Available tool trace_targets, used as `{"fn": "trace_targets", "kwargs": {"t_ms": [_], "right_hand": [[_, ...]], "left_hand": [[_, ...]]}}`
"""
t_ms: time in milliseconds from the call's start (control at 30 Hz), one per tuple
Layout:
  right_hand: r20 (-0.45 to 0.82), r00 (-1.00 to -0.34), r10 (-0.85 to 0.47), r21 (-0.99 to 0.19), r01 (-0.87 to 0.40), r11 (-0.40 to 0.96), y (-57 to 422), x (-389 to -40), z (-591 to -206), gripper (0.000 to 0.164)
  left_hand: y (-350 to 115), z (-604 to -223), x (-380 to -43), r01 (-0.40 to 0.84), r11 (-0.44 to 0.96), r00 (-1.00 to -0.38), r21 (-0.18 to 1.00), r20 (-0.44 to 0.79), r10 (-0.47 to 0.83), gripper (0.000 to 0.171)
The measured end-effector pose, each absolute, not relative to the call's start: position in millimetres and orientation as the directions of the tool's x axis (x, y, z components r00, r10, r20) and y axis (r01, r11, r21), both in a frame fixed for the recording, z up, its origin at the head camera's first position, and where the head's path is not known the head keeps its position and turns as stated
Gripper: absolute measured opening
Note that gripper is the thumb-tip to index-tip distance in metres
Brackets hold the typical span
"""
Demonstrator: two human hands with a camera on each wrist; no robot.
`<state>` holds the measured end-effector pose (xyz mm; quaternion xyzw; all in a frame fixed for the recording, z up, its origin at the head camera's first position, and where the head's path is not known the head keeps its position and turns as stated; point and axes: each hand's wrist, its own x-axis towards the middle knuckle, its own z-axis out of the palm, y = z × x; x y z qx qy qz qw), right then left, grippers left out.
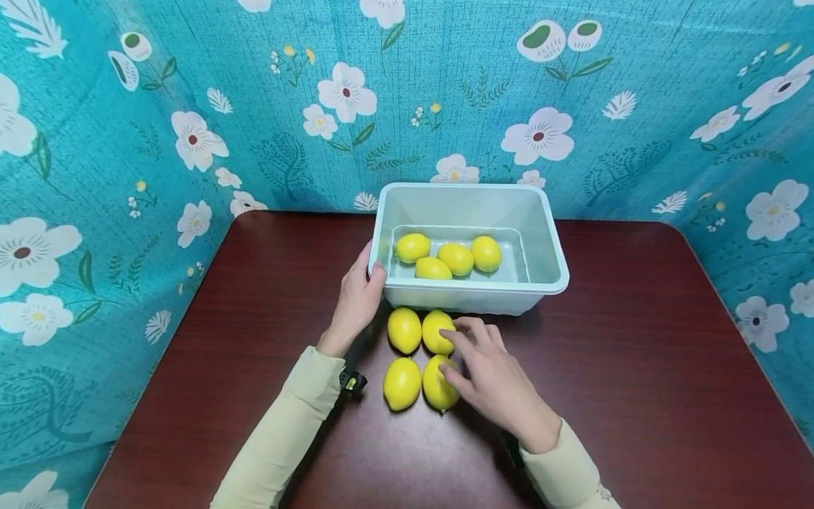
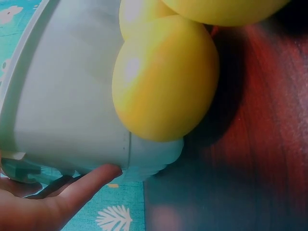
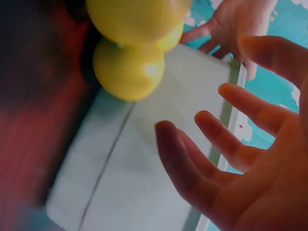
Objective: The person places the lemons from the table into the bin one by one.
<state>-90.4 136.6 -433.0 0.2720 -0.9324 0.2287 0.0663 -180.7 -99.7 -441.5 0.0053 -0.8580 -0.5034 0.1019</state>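
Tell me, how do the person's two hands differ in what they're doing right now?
The left hand grips the corner rim of the pale plastic tub, thumb hooked over its edge; the right hand has loose, spread fingers over the lemons on the table. The left is beside the tub; the right is in front of it. Both wear pale sleeves.

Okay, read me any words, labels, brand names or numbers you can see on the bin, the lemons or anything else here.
None: no readable text on the pale bin, the lemons, the table or the flowered cloth. The left hand and right hand carry no writing either.
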Motion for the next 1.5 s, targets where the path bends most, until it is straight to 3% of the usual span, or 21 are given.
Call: {"fn": "trace_targets", "kwargs": {"t_ms": [267, 567, 1500], "right_hand": [[0.136, -0.842, -0.522, -0.381, -0.531, 0.757, 126.7, -81.2, -446.6, 0.046], [0.182, -0.829, -0.53, -0.397, -0.555, 0.732, 123.1, -74.1, -458.2, 0.047], [0.125, -0.828, -0.547, -0.344, -0.553, 0.759, 117.1, -67.5, -465.7, 0.05]], "left_hand": [[-99.7, -441.5, -180.7, 0.092, 0.487, -0.979, 0.869, 0.167, -0.114, 0.055], [-100.6, -440.9, -178.8, 0.082, 0.482, -0.979, 0.872, 0.161, -0.123, 0.055], [-99.2, -441.9, -179.2, 0.094, 0.484, -0.98, 0.87, 0.166, -0.108, 0.055]]}}
